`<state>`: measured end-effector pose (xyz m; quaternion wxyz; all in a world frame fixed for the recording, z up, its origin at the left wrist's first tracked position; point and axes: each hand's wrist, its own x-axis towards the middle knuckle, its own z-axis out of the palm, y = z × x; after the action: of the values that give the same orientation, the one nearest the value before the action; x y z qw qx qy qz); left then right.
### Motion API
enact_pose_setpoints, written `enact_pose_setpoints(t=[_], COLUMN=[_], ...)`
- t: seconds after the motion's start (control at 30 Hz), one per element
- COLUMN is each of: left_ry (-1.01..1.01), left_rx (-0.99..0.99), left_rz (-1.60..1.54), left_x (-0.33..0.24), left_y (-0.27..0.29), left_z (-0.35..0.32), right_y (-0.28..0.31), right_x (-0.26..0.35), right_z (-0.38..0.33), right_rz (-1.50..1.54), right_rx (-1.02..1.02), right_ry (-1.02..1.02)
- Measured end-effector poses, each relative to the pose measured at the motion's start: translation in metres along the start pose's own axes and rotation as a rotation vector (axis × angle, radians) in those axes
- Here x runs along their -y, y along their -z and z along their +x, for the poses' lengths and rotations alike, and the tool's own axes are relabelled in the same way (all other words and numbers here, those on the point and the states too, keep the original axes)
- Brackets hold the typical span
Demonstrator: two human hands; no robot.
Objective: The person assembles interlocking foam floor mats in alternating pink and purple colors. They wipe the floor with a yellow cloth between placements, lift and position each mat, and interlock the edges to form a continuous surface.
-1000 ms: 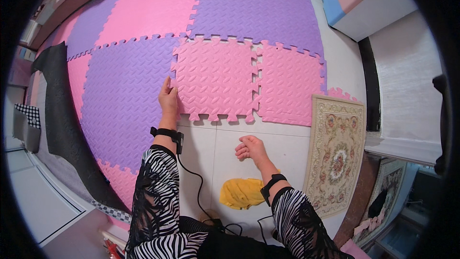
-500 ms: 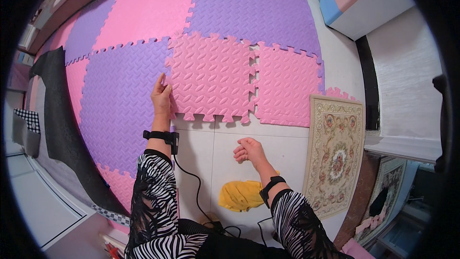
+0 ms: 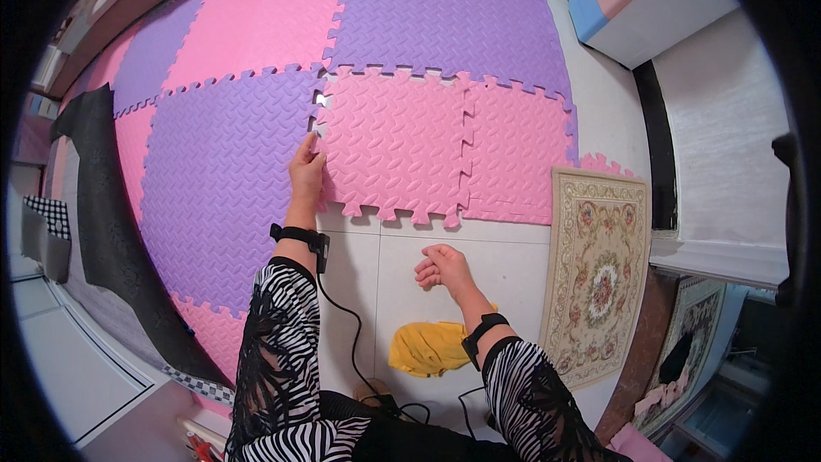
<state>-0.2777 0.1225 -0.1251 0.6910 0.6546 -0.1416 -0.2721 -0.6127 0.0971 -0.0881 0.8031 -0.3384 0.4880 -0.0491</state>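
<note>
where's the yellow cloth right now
In the head view, the yellow cloth lies on the pale floor, near the bottom middle, below the right hand and beside its black wristband.

- Home, looks like a lived-in room
- Interlocking pink and purple textured foam tiles [image 3: 393, 141] cover most of the floor
- Pale smooth tiled floor [image 3: 517, 257] underneath
- Beige rectangular rug with floral pattern [image 3: 601, 282] beside them
- White-sided drawer unit with pastel fronts [image 3: 646, 26], household furniture, upper right
</note>
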Motion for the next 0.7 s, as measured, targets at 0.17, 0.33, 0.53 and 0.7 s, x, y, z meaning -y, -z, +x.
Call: enact_pose_setpoints(t=[0.17, 0.33, 0.53, 0.7], left_ry=[-0.032, 0.012, 0.077, -0.01], left_rx=[-0.041, -0.135, -0.096, -0.091], left_rz=[0.078, 0.247, 0.158, 0.134], left_x=[-0.002, 0.005, 0.005, -0.004], left_y=[-0.009, -0.004, 0.0, -0.002], left_z=[-0.004, 0.001, 0.001, -0.003], right_y=[0.0, 0.001, 0.0, -0.002], right_x=[0.0, 0.0, 0.0, 0.0], right_z=[0.0, 0.001, 0.0, -0.001], right_rz=[0.005, 0.003, 0.002, 0.0], right_rx=[0.017, 0.015, -0.002, -0.016], right_ry=[0.002, 0.001, 0.007, 0.017])
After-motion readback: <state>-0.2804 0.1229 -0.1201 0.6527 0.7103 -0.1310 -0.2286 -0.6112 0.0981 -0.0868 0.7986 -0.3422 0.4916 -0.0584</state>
